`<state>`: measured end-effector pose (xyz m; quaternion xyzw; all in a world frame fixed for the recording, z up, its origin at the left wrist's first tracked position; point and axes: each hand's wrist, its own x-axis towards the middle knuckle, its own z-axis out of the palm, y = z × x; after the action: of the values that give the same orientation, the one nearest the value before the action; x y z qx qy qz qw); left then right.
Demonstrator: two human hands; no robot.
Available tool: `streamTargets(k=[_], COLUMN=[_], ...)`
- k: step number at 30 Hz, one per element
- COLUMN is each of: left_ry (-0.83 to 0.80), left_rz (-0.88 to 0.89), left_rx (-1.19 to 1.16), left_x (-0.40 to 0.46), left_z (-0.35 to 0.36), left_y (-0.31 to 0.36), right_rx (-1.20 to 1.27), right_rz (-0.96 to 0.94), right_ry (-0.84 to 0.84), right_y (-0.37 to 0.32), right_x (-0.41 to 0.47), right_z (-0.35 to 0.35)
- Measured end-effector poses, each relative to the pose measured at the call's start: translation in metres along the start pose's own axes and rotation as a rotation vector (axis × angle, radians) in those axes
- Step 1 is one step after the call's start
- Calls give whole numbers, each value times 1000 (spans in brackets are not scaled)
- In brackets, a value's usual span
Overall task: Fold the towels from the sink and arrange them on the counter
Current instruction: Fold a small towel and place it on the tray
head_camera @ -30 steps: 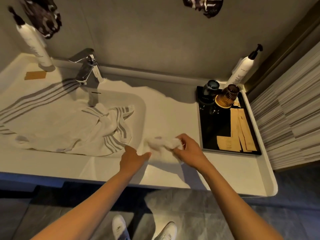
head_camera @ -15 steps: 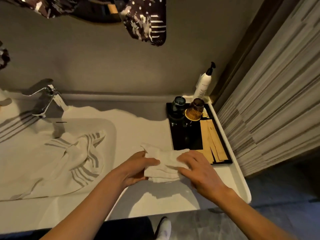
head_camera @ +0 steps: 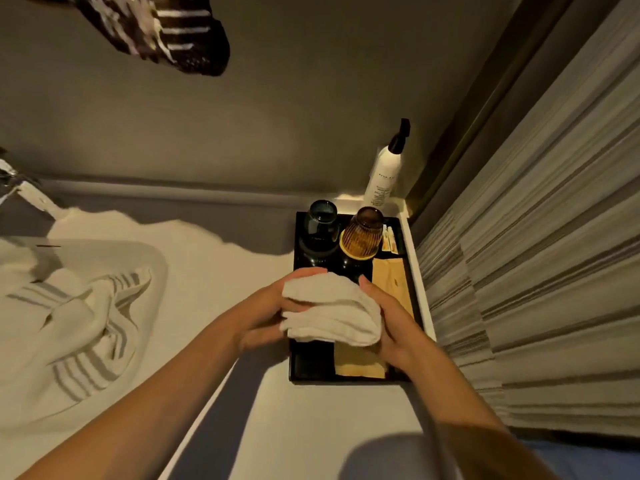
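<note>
The small folded white towel (head_camera: 330,308) is off the bench (head_camera: 214,271), carried between both hands above the near half of the black tray (head_camera: 311,370) at the bench's right end. Its long axis runs roughly from nine o'clock to three o'clock, with the folded layers stacked and their edges showing along the near side. The left hand (head_camera: 266,315) is at the nine o'clock end, its fingers (head_camera: 304,272) curled around and partly under the bundle; the right hand (head_camera: 391,323) cups the three o'clock end, palm against the cloth with a fingertip reaching up past the top edge. Both hands are closed on the towel, neither one free, and they are about equally near it. Beyond the towel, toward twelve o'clock, stand a dark glass (head_camera: 320,230) and an amber ribbed glass (head_camera: 362,235) on the tray, with a white pump bottle (head_camera: 382,178) further back in the corner. Tan paper packets (head_camera: 360,362) lie on the tray directly beneath and to the right. My reading is that the setting-down turns on which surface lies under the hands: the tray is below now, while bare bench lies toward six and nine o'clock. The striped towel (head_camera: 79,327) waits unfolded in the sink (head_camera: 152,258) well off at nine o'clock, so at least one more fold looks outstanding.
</note>
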<state>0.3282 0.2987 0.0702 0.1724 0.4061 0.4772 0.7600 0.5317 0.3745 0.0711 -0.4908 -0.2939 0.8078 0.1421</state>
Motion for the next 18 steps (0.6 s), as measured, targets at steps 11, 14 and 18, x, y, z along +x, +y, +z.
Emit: streamTargets(k=[11, 14, 18], left_ry=[500, 745, 486], left_rz=[166, 415, 578], left_rx=[479, 1322, 2077], left_x=[65, 87, 85], left_z=[4, -5, -15], left_y=[28, 15, -15], right_rx=[-290, -683, -1436], right_rz=[-270, -388, -784], right_ry=[442, 644, 834], right_y=[-35, -33, -10], right_x=[72, 90, 77], right_z=[-21, -10, -7])
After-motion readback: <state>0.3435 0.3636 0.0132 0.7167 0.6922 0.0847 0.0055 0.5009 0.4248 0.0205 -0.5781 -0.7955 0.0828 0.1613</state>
